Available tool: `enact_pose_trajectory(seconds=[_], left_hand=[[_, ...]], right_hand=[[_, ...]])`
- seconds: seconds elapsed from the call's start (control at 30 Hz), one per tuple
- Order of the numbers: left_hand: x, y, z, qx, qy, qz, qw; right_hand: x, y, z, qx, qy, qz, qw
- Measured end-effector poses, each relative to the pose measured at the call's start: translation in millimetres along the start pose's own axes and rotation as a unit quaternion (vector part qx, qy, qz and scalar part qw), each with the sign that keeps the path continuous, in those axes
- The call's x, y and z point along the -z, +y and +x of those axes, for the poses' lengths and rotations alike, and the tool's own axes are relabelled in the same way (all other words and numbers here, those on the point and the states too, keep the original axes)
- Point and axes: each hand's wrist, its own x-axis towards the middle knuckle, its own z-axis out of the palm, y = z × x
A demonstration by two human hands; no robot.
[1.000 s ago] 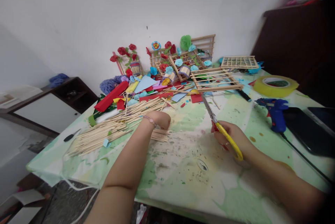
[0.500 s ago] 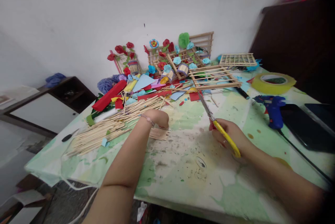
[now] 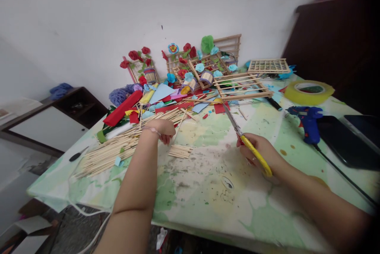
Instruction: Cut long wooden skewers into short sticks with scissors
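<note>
My left hand point(image 3: 166, 130) hovers at the right end of a pile of thin wooden sticks point(image 3: 115, 147). Its fingers are curled downward and closed; whatever they may hold is hidden. A single slanting stick point(image 3: 179, 125) passes just right of the knuckles; I cannot tell whether they touch it. Below and to the right of this hand, a small group of short cut sticks point(image 3: 180, 151) lies side by side. My right hand point(image 3: 257, 152) is closed around the handle of yellow-handled scissors point(image 3: 252, 149). Their blades point away and left, nearly together.
Stick frames point(image 3: 243, 88), paper flowers point(image 3: 145, 50), coloured paper scraps point(image 3: 162, 93) and purple yarn point(image 3: 121, 93) crowd the back. On the right are a tape roll point(image 3: 325, 95), a blue glue gun point(image 3: 310, 125) with its cord and dark phones point(image 3: 341, 141). A patterned cloth point(image 3: 202, 206) covers the table.
My left hand has moved left, away from the short cut sticks, uncovering them and more of the slanting stick. The right hand and scissors stay nearly in place.
</note>
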Motion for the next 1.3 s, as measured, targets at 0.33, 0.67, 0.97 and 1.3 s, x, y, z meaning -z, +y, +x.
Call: enact_pose_trajectory(seconds=[0.33, 0.67, 0.97, 1.3], left_hand=[[-4.7, 10, 7, -0.016, -0.003, -0.029, 0.999], [-3.9, 21, -11, -0.046, 0.052, 0.066, 0.995], [-18.4, 66, -29, -0.114, 0.140, 0.174, 0.968], [-20.5, 62, -21, -0.117, 0.115, 0.191, 0.968]], right_hand=[[2, 0, 0, 0.008, 0.008, -0.037, 0.999], [2, 2, 2, 0.021, 0.003, -0.042, 0.999], [2, 9, 4, 0.031, 0.010, -0.048, 0.998], [2, 6, 1, 0.043, 0.011, -0.044, 0.998]])
